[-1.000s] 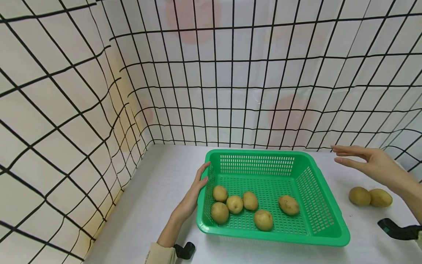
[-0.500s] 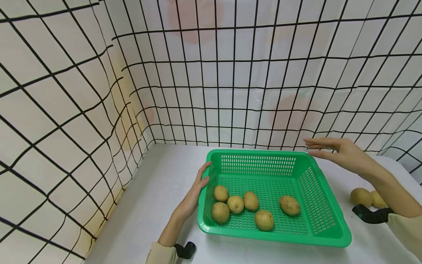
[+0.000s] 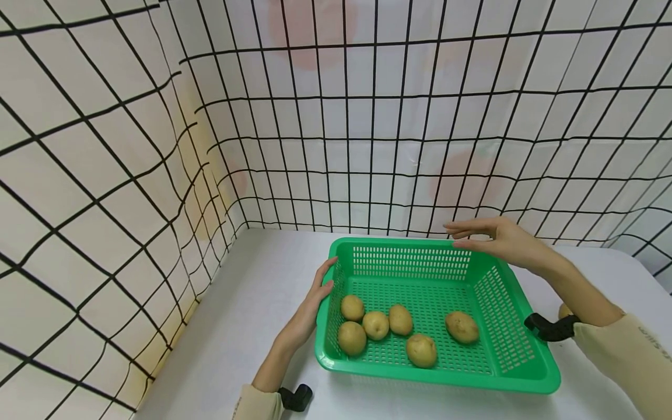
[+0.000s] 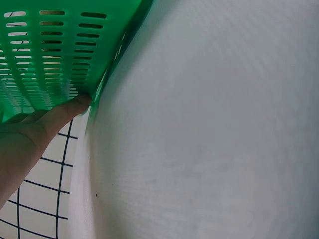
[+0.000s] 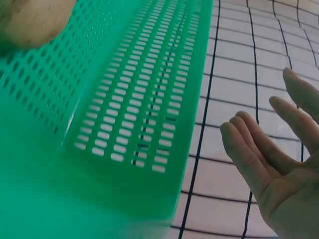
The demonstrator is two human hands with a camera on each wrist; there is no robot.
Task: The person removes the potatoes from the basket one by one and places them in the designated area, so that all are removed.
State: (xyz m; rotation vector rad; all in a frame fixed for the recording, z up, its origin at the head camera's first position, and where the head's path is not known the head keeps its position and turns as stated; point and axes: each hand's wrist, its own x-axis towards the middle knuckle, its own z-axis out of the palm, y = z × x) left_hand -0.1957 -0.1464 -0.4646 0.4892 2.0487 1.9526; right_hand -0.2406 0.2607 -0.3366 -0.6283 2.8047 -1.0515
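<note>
Green plastic basket (image 3: 493, 286) with slotted walls and floor sits on the white worktop (image 3: 252, 309) before a grid-patterned backdrop (image 3: 157, 146). Five yellowish potatoes (image 3: 375, 325) lie loose inside. Left hand (image 3: 310, 309) rests flat against the basket's left wall, fingers straight. Right hand (image 3: 499, 239) hovers over the far right corner, fingers spread, holding nothing. Another potato (image 3: 564, 309) is mostly hidden behind the right forearm. Sleeve lettering too small to read.

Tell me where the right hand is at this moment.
In the head view, the right hand hovers open above the far right corner of the green basket, apart from its rim.
</note>
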